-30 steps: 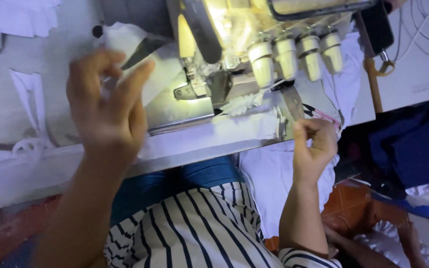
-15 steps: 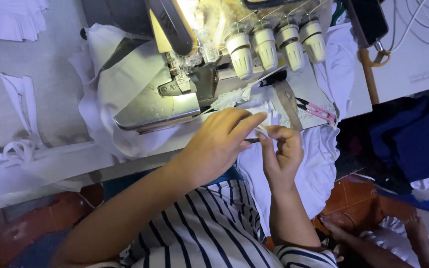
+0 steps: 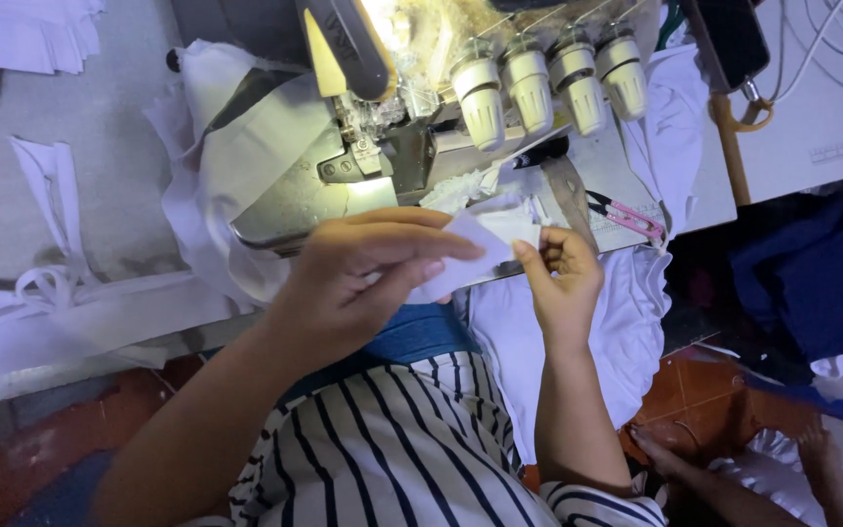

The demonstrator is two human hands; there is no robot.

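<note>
A: Head view first. What's in the hands?

B: Both hold one small white patch (image 3: 475, 256). The left hand (image 3: 358, 283) pinches its near edge between thumb and fingers; the right hand (image 3: 563, 278) grips the far edge with its fingertips. The patch hangs in the air just in front of the machine (image 3: 392, 146), which sits at about 12 o'clock from the hands

A: And round about?

B: White cloth (image 3: 217, 166) is draped over the machine bed, at 10 o'clock from the left hand. Four cream knobs (image 3: 548, 88) stand in a row at 1 o'clock. Pink snips (image 3: 626, 217) lie on the worktop (image 3: 80, 195) at 2 o'clock from the right hand, apart from it. More white cloth hangs off the worktop edge under the right hand, over the lap

A: Which step would you say this is?

B: I'd judge it the lining-up: the patch is being squared between the two hands, not yet laid under the foot (image 3: 368, 161)

A: So what does the next move call for?

B: Probably keeping the patch flat and taut, carrying it towards 11 o'clock to the foot, with fingertips well back from the needle. Only this one view, so I can't tell how the patch's underside lies
</note>
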